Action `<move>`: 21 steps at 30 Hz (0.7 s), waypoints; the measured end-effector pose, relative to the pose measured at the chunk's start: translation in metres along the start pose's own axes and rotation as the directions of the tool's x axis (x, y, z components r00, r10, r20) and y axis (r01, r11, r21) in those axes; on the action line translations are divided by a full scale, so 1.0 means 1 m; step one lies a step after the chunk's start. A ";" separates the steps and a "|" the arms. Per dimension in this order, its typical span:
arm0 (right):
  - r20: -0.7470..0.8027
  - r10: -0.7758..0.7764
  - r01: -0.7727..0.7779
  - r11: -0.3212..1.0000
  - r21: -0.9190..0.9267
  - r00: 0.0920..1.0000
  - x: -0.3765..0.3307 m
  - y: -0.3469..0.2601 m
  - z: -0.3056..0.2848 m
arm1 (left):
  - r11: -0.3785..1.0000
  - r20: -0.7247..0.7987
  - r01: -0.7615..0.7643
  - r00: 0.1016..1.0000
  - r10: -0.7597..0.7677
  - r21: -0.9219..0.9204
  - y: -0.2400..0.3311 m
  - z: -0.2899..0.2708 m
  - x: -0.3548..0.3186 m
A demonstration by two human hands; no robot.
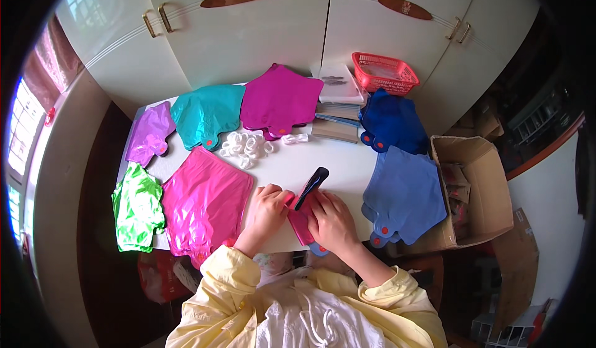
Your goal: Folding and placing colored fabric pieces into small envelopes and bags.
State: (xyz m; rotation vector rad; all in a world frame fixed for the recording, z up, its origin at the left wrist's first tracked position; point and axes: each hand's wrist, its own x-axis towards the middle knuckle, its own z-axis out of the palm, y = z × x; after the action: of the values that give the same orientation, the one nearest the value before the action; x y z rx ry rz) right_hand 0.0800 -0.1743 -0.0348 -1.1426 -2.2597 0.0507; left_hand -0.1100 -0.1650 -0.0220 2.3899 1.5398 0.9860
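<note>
Above the front of the white table, my left hand (271,210) pinches the upper left edge of a folded bundle of flat foil balloons (300,227). My right hand (332,221) grips the same bundle from the right, fingers bent over it. The bundle is dark pink, with a shiny black strip (312,187) sticking up from its top and a blue rounded tab (319,249) at its lower end. Left of my left hand lies a pile of pink foil balloons (208,199). A grey-blue pile (405,193) lies to the right of my right hand.
Teal (209,113), magenta (280,100), purple (151,131), green (138,208) and dark blue foil piles (394,121) ring the table (282,168). White ribbon rolls (246,144) lie mid-table. Behind are stacked flat packets (336,121) and a red basket (386,74). A cardboard box (481,187) stands right.
</note>
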 end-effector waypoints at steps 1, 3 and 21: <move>0.003 0.004 -0.004 1.000 -0.003 1.000 -0.002 0.001 0.002 | 1.000 -0.005 -0.018 1.000 0.018 -0.008 0.001 0.001 -0.001; 0.042 0.020 -0.020 1.000 -0.018 0.999 -0.004 0.000 0.002 | 0.998 -0.015 -0.051 0.999 0.051 -0.023 0.004 0.002 -0.003; 0.257 0.079 -0.065 0.996 -0.064 0.963 -0.016 0.004 -0.012 | 0.914 0.131 -0.309 0.950 0.284 0.263 0.003 -0.008 -0.010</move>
State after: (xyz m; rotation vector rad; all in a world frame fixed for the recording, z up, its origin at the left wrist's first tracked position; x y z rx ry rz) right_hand 0.0962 -0.1864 -0.0343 -1.3135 -2.4592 0.1773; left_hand -0.1149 -0.1767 -0.0191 2.8902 1.3921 0.7305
